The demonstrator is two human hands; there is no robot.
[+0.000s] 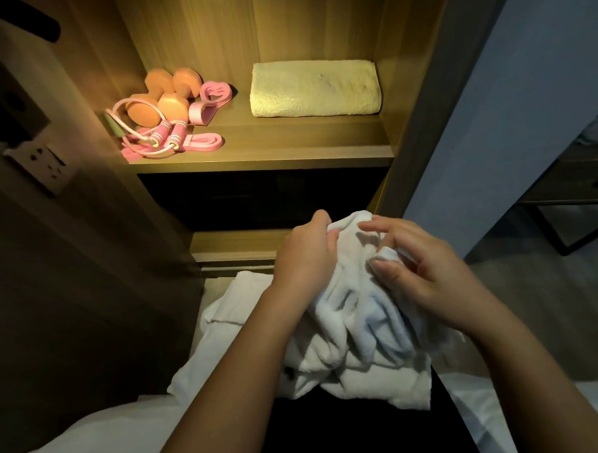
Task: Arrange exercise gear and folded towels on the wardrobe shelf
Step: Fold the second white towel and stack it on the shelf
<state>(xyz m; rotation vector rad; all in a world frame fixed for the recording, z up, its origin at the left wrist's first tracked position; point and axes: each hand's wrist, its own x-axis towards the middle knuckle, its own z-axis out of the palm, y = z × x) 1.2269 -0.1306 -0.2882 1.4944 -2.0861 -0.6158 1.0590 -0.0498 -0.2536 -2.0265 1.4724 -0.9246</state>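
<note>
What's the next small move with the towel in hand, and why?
Probably pull the white towel open by its edge to start a fold: both the left hand and right hand grip it bunched, while the shelf already holds one folded towel right of the dumbbells.

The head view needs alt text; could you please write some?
The left hand and right hand hold a crumpled white towel before a lit wardrobe shelf. It holds orange dumbbells and pink bands at left, a folded towel at right.
</note>
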